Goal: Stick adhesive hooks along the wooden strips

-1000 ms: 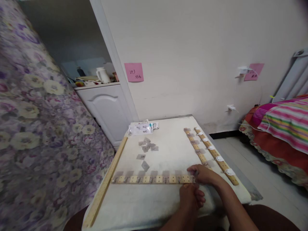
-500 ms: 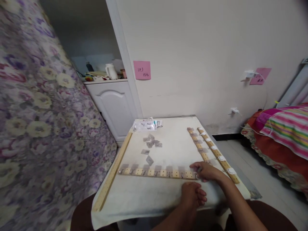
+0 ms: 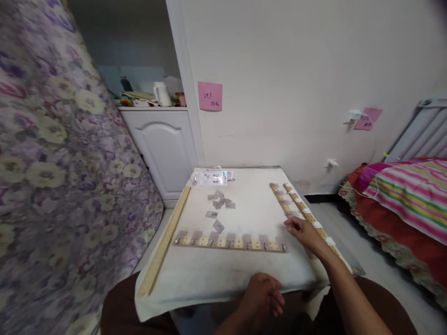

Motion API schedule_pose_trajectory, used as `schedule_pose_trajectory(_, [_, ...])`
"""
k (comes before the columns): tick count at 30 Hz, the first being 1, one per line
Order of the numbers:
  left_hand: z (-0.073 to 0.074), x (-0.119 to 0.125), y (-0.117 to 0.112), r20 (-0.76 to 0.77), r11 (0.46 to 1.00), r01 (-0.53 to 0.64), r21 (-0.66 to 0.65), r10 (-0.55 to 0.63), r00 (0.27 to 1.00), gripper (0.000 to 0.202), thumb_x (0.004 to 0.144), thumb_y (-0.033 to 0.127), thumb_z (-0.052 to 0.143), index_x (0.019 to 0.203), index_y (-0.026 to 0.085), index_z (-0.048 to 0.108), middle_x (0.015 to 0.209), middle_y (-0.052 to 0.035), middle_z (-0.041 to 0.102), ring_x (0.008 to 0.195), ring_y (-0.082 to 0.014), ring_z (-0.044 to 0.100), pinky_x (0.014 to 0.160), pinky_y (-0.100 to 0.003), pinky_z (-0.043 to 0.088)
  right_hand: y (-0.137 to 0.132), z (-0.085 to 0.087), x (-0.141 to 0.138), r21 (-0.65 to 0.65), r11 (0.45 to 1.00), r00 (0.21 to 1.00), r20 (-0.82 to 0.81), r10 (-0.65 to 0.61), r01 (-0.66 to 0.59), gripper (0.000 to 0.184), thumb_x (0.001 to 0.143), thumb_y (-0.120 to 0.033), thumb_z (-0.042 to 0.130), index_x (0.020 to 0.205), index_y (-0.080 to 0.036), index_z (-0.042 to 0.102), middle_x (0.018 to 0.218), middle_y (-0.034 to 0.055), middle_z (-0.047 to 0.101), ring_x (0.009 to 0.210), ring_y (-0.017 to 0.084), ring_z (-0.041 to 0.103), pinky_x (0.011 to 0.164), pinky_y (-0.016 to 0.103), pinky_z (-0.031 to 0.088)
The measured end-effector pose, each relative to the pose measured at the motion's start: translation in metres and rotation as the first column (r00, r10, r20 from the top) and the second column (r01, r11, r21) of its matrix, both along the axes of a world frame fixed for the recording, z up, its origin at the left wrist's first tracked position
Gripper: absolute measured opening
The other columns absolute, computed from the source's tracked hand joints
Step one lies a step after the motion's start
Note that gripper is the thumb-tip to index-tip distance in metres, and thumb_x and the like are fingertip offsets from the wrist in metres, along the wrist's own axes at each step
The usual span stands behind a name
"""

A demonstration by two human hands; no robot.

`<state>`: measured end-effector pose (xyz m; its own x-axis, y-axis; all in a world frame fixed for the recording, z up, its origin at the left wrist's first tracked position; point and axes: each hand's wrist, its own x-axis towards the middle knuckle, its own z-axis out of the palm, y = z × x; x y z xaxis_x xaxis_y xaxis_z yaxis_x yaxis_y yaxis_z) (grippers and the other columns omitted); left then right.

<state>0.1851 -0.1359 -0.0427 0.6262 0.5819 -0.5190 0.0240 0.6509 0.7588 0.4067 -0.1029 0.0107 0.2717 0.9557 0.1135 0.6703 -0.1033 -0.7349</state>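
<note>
My right hand (image 3: 303,231) hovers over the right side of the table, its fingers curled in a pinch. Anything between the fingertips is too small to make out. Beneath and beyond it lies a short wooden strip (image 3: 280,197) with clear hook pads, its near part hidden by the hand. My left hand (image 3: 262,291) is at the table's front edge, palm turned inward, fingers loosely bent and apart, with nothing visible in it. Between the hands and the loose pads lies a wooden strip (image 3: 220,244) carrying several clear adhesive pads with metal hooks. Several loose clear hook pads (image 3: 219,202) are scattered farther back.
A bare wooden strip (image 3: 164,244) runs along the table's left side. Another strip with white round hooks (image 3: 316,225) lies along the right edge. Clear packaging (image 3: 210,178) rests at the back of the cloth-covered table (image 3: 206,274). A floral curtain (image 3: 63,186) hangs at left.
My right hand has lifted off the right end of the front strip and moved away toward the right-hand strips. My left hand has drawn back slightly leftward, its fingers loosening. The view has shifted a little.
</note>
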Motion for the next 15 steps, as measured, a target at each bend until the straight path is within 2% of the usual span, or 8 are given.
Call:
schedule_pose_trajectory(2, [-0.008,-0.018,-0.002,-0.059,0.995,0.078,0.059,-0.075,0.995,0.024,0.061,0.035,0.055,0.077,0.016,0.054,0.047,0.0012,0.058,0.032,-0.0094,0.047,0.037,-0.020,0.027,0.006,0.007,-0.024,0.089,0.995,0.995,0.092,0.046,-0.054,0.016,0.074,-0.022,0.049,0.083,-0.018,0.060,0.084,0.0034,0.064,0.077,0.017,0.057,0.072,0.029,0.043])
schedule_pose_trajectory(4, [-0.022,-0.038,-0.003,-0.130,0.988,0.132,0.082,-0.121,0.984,0.026,0.059,0.036,0.054,0.078,0.018,0.053,0.045,0.0029,0.057,0.029,-0.0090,0.044,0.036,-0.020,0.025,0.013,0.010,-0.059,0.113,0.984,0.980,0.159,0.117,-0.136,0.016,0.071,-0.020,0.053,0.085,-0.019,0.060,0.086,0.0034,0.064,0.083,0.018,0.056,0.077,0.030,0.042])
schedule_pose_trajectory(6, [-0.039,-0.059,-0.004,-0.164,0.978,0.183,0.100,-0.165,0.973,0.029,0.057,0.038,0.054,0.078,0.019,0.052,0.046,0.0034,0.058,0.030,-0.0091,0.044,0.038,-0.021,0.027,0.019,0.009,-0.095,0.114,0.972,0.956,0.237,0.174,-0.205,0.024,0.067,-0.018,0.058,0.090,-0.021,0.060,0.093,0.0039,0.064,0.092,0.020,0.054,0.084,0.032,0.039])
schedule_pose_trajectory(9, [-0.061,-0.092,-0.006,-0.229,0.970,0.173,0.171,-0.132,0.964,0.030,0.054,0.044,0.057,0.068,0.019,0.051,0.047,0.0032,0.056,0.036,-0.0081,0.043,0.044,-0.023,0.028,0.027,0.004,-0.136,0.066,0.960,0.905,0.355,0.233,-0.273,0.039,0.066,-0.017,0.060,0.105,-0.020,0.057,0.101,0.0059,0.063,0.099,0.022,0.051,0.095,0.037,0.031])
schedule_pose_trajectory(13, [-0.076,-0.130,-0.007,-0.242,0.956,0.172,0.239,-0.113,0.964,0.028,0.051,0.043,0.064,0.058,0.020,0.050,0.051,0.0055,0.052,0.050,-0.0082,0.045,0.056,-0.024,0.031,0.034,-0.002,-0.159,-0.039,0.949,0.832,0.472,0.292,-0.312,0.056,0.067,-0.018,0.058,0.122,-0.019,0.047,0.111,0.0089,0.060,0.111,0.024,0.045,0.106,0.044,0.013])
schedule_pose_trajectory(15, [-0.079,-0.141,-0.007,-0.295,0.942,0.197,0.271,-0.114,0.949,0.024,0.052,0.039,0.065,0.057,0.020,0.051,0.054,0.0063,0.049,0.056,-0.0096,0.046,0.062,-0.025,0.034,0.036,-0.003,-0.163,-0.093,0.950,0.805,0.509,0.303,-0.299,0.058,0.067,-0.017,0.056,0.124,-0.020,0.045,0.113,0.0092,0.058,0.113,0.024,0.043,0.107,0.045,0.009])
